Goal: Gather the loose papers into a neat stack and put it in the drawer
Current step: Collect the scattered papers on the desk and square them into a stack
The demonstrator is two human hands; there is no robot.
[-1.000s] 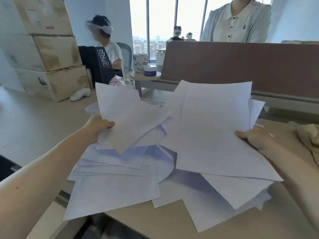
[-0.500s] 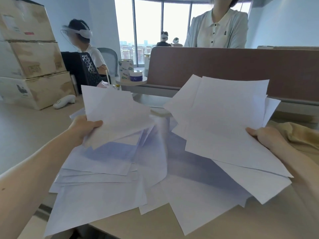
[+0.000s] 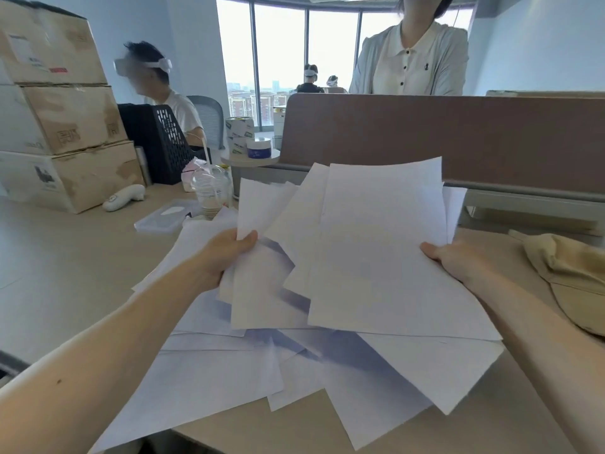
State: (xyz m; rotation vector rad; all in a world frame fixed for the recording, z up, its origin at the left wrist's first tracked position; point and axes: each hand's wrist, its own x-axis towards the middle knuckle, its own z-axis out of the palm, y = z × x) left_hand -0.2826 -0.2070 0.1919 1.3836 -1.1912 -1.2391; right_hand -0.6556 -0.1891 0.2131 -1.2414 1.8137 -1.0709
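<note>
Papers, lower sheets half buried

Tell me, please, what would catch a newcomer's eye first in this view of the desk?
A messy fan of white papers fills the middle, gripped at its edges by the left hand and the right hand, with more sheets spread beneath on the desk. Stacked cardboard boxes stand at the far left, and a beige cap lies at the right.
</note>
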